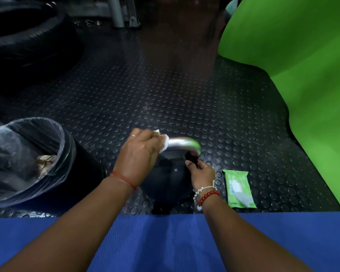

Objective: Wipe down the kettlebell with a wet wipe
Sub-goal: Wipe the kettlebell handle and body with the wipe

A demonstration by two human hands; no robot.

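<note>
Left hand grips wet wipe on kettlebell handle; right hand steadies body.

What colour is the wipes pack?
The pack is light green, seen in the head view.

Reaches forward with both arms; clamps wipe in left grip, knuckles up, fingers curled; holds kettlebell with right grip, lower and nearer.

One kettlebell; one wipe; one wipe pack; one bin; two hands.
</note>
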